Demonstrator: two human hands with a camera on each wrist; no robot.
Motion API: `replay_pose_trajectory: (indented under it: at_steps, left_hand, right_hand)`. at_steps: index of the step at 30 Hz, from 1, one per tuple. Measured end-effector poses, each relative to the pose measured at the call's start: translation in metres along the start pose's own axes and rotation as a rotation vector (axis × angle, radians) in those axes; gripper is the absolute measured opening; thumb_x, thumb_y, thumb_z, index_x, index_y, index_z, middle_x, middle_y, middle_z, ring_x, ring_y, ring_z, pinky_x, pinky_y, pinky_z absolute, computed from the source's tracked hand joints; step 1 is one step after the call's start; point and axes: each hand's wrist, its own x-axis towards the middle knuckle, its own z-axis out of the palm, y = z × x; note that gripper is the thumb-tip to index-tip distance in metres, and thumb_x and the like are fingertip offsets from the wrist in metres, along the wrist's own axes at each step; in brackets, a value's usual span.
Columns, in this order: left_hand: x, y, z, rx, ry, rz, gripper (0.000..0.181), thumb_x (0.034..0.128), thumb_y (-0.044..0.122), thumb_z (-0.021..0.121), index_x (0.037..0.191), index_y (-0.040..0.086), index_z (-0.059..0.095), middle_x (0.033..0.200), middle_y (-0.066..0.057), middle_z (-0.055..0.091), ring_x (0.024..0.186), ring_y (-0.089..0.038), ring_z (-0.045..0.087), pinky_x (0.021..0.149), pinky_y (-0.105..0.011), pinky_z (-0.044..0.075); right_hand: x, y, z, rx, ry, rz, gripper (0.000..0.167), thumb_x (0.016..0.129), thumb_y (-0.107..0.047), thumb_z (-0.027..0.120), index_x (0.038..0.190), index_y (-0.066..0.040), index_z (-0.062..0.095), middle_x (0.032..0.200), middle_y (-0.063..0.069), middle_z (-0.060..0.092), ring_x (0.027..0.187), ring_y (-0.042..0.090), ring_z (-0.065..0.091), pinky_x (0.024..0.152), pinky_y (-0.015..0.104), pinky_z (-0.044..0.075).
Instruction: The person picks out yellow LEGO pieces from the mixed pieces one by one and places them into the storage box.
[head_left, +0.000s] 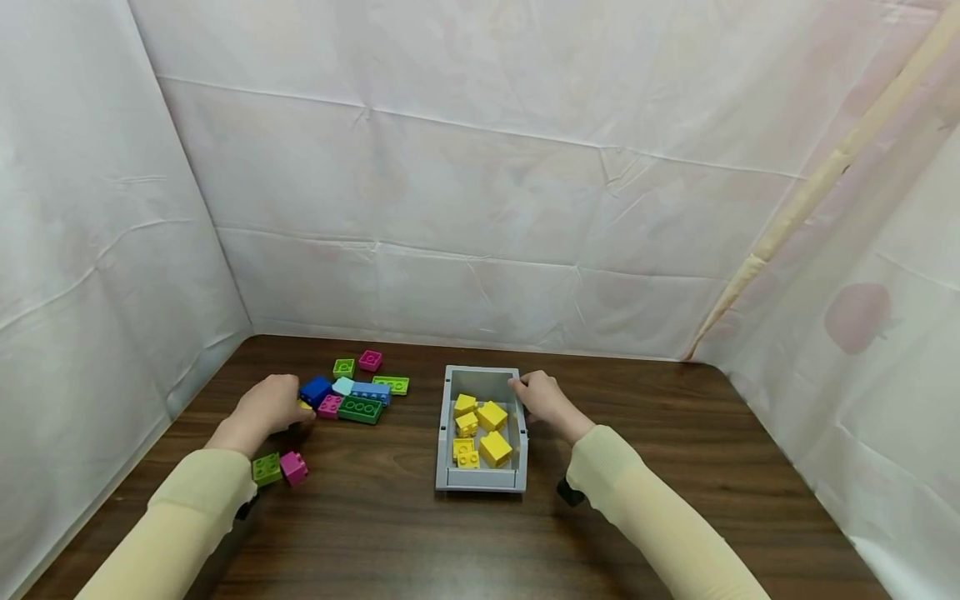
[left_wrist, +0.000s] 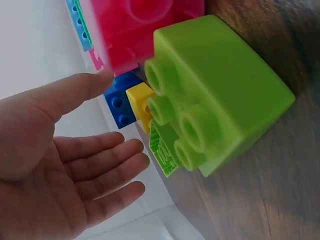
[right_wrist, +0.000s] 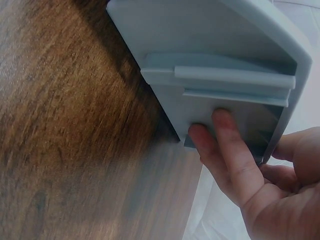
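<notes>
My left hand (head_left: 270,402) reaches over the left of the table. In the left wrist view its thumb and fingers are spread apart, with a small yellow brick (left_wrist: 140,102) beyond them, beside a blue brick (left_wrist: 118,103). My right hand (head_left: 553,407) grips the far right side of a grey storage bin (head_left: 482,480). The right wrist view shows two fingers (right_wrist: 232,150) pressed on the bin's outer wall and the thumb at its rim. Inside the bin lie several yellow bricks (head_left: 495,448).
Past the left hand are a magenta brick (head_left: 371,360), a dark green brick (head_left: 360,409), a light blue brick (head_left: 372,392) and several others. Nearer, beside the left wrist, lie a lime green brick (head_left: 266,469) and another magenta brick (head_left: 294,467). White sheeting (head_left: 465,208) surrounds the wooden table (head_left: 375,533).
</notes>
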Motion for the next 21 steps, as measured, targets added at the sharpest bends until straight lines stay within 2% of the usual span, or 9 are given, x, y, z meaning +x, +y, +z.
replay_pose_trajectory:
  at_steps: [3,8,21]
  left_hand:
    - [0.0008,0.0012,-0.0016,-0.011,-0.018,-0.048,0.039,0.0774,0.028,0.075,0.092,-0.006,0.062,0.079,-0.012,0.059,0.066,-0.023,0.050,0.058,-0.038,0.048]
    - [0.0025,0.0032,-0.0039,-0.011,-0.032,-0.077,0.039,0.0774,0.029,0.076,0.091,-0.005,0.063,0.081,-0.015,0.061,0.068,-0.024,0.052,0.059,-0.040,0.050]
    - [0.0101,0.0053,0.0013,0.017,-0.027,-0.086,0.033,0.0784,0.025,0.076,0.089,-0.003,0.063,0.078,-0.013,0.061,0.066,-0.024,0.054,0.055,-0.038,0.050]
  right_hand:
    - [-0.0003,-0.0003,0.0001,0.001,0.001,0.000,0.036,0.099,-0.027,0.048,0.111,0.002,0.065,0.088,0.012,0.063,0.072,0.017,0.064,0.062,0.032,0.058]
    - [0.0000,-0.0004,0.0006,0.011,-0.002,0.003,0.037,0.100,-0.026,0.047,0.114,0.003,0.064,0.090,0.012,0.063,0.074,0.017,0.064,0.062,0.033,0.058]
    - [-0.0003,-0.0004,0.0001,0.009,0.004,0.002,0.037,0.100,-0.027,0.047,0.110,0.003,0.065,0.087,0.012,0.062,0.072,0.017,0.063,0.061,0.033,0.058]
